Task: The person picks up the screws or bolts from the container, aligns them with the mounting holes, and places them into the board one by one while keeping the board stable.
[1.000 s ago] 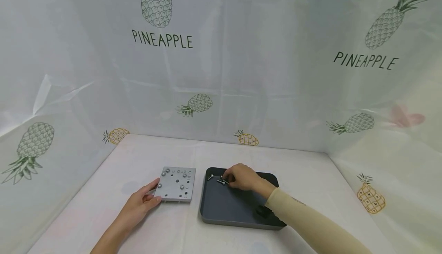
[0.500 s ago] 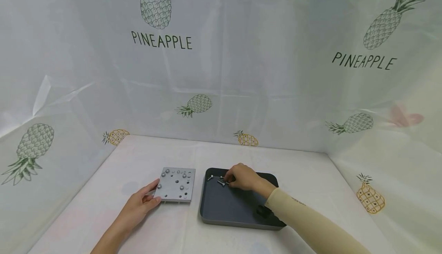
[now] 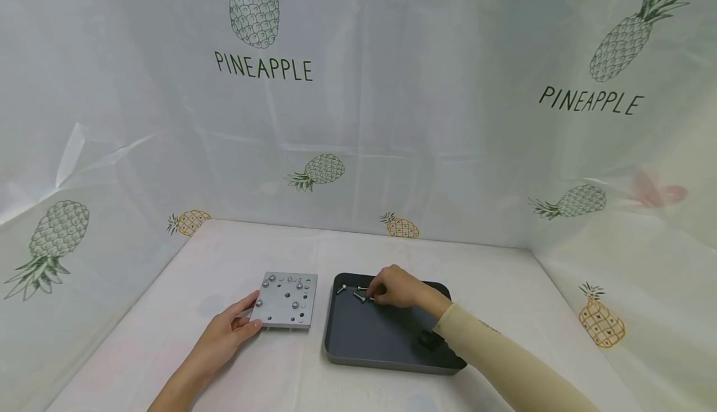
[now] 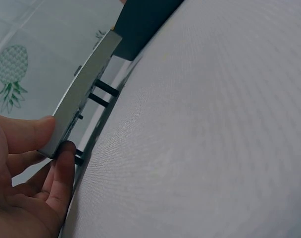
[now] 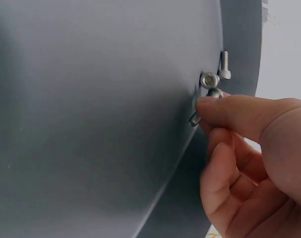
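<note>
My left hand (image 3: 226, 331) grips the left edge of a square silver metal plate (image 3: 280, 311), thumb on one side and fingers on the other. Several socket-head screws (image 3: 295, 304) sit in the plate's holes; in the left wrist view dark shanks (image 4: 107, 88) stick out beneath it. Over the far part of a dark grey tray (image 3: 386, 365), my right hand (image 3: 399, 289) pinches a socket-head screw (image 5: 194, 119) between thumb and forefinger. Loose screws (image 5: 209, 80) lie on the tray floor beside its fingertips.
The tray stands right of the plate with a narrow gap of white tablecloth (image 3: 313, 350) between them. A small black item (image 3: 430, 340) shows by the right wrist, its kind unclear. White pineapple-print sheeting (image 3: 358, 119) rises behind and at both sides.
My right hand has shifted slightly to the right, and the loose screws by its fingertips show a little more. The left hand and the plate stay in place.
</note>
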`<action>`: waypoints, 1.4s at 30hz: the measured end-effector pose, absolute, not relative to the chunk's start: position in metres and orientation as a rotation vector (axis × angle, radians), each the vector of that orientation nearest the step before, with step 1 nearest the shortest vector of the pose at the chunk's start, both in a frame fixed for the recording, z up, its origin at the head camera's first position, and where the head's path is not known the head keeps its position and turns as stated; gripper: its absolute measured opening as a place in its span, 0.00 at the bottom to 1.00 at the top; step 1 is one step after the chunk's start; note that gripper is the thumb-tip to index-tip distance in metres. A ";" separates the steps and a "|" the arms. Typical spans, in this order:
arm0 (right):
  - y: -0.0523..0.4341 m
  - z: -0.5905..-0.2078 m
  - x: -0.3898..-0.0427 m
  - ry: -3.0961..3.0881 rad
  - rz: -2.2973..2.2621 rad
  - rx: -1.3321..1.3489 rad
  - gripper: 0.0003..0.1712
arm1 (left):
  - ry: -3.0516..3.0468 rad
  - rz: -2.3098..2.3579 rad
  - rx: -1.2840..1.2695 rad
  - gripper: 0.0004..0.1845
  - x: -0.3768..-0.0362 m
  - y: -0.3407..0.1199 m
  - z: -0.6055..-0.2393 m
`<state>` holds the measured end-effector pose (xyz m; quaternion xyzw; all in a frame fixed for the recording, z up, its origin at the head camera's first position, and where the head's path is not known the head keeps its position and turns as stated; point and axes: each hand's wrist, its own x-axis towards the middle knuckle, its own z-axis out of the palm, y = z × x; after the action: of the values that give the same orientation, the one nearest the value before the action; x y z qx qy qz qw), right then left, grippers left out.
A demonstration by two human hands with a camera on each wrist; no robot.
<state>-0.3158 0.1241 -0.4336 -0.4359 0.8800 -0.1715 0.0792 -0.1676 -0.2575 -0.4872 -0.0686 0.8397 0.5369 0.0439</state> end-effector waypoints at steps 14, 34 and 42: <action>0.131 -0.435 -0.321 2.515 -0.810 -1.265 0.06 | 2.576 1.640 -0.188 0.40 -0.166 -0.258 -0.487; 0.094 -0.429 -0.323 2.467 -1.134 -1.155 0.07 | 2.579 1.640 -0.199 0.40 -0.167 -0.258 -0.488; 0.070 -0.427 -0.326 2.540 -1.093 -1.180 0.08 | 2.583 1.641 -0.202 0.40 -0.167 -0.257 -0.486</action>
<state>-0.3265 0.0697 -0.4268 -0.3915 0.8429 -0.3628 0.0677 -0.1666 -0.2566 -0.4863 -0.0659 0.8416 0.5347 0.0372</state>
